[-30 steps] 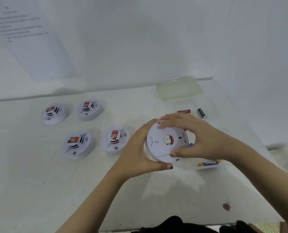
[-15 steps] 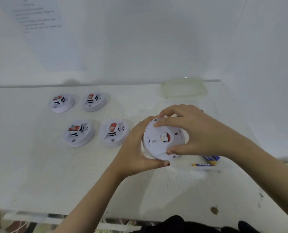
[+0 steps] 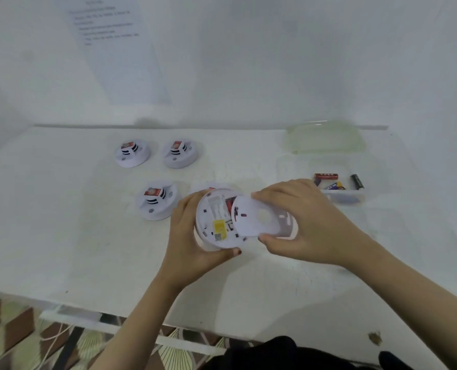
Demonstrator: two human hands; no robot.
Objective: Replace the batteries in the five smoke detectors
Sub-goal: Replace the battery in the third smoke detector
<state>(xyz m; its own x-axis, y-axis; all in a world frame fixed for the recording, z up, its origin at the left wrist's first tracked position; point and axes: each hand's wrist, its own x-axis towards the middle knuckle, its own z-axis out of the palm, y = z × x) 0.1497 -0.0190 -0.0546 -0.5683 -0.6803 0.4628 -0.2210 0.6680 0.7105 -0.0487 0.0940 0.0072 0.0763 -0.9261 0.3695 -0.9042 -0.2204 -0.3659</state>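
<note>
A round white smoke detector [image 3: 214, 222] is being held just above the white table [image 3: 61, 222], near the middle of it. It is a flat disc, so no long axis can be named. Its open back is being turned upward, toward the camera, with a slight tilt.

It is being gripped by the left hand [image 3: 187, 236]: the fingers are curled round the left rim and the thumb is being pressed under the lower edge. Inside the open back, white plastic ribs, a dark red part and a yellow label [image 3: 219, 227] are being exposed.

The back cover [image 3: 262, 217], a thin round plate of smooth white plastic with a round hole in the middle, is being pinched by the right hand [image 3: 310, 222], thumb at the lower edge and fingers at the upper edge. Only the right half of the detector is being overlapped by it; whether the two are touching cannot be told.

Face up on the table are being kept the back-left detector [image 3: 132, 153], the back-right detector [image 3: 180, 153], the front-left detector [image 3: 156, 200] and the fourth detector [image 3: 208, 186], which is mostly hidden behind the held one. Red labels and dark slots are being shown on the raised centres of the three in plain view.

To the right, a red battery [image 3: 326, 176], a black battery [image 3: 357, 181] and a blue-and-yellow battery [image 3: 334, 186] are being kept in a clear plastic box [image 3: 347, 196]. A translucent lid [image 3: 326, 137] is lying behind it, by the wall.
</note>
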